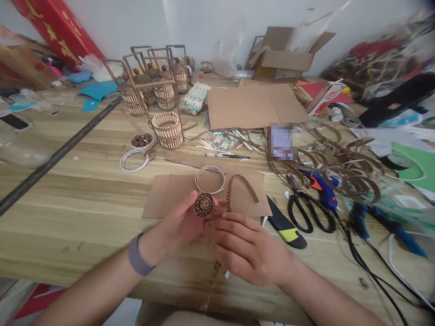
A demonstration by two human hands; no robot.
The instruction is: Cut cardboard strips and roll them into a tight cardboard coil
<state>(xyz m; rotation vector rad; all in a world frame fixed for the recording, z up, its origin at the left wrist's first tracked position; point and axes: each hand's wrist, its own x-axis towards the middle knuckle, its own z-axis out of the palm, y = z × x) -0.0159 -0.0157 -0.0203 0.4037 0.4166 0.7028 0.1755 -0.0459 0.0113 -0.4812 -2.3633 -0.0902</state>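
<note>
My left hand grips a small round brown woven piece with an openwork pattern, its thumb against the side. Close beside it, the curled fingers of my right hand close on a narrow brown braided strip. One end of the strip arches over the cardboard beyond my hands; another length hangs down below my right hand. What lies between my fingertips is partly hidden. Just beyond the woven piece, a white ring lies on a flat cardboard sheet.
Slatted basket lanterns with handles stand at the back left, near an open slatted basket and a bowl of brown beads. To the right lie black-handled scissors, a blue glue gun, a dark knife, cables and curled brown strips.
</note>
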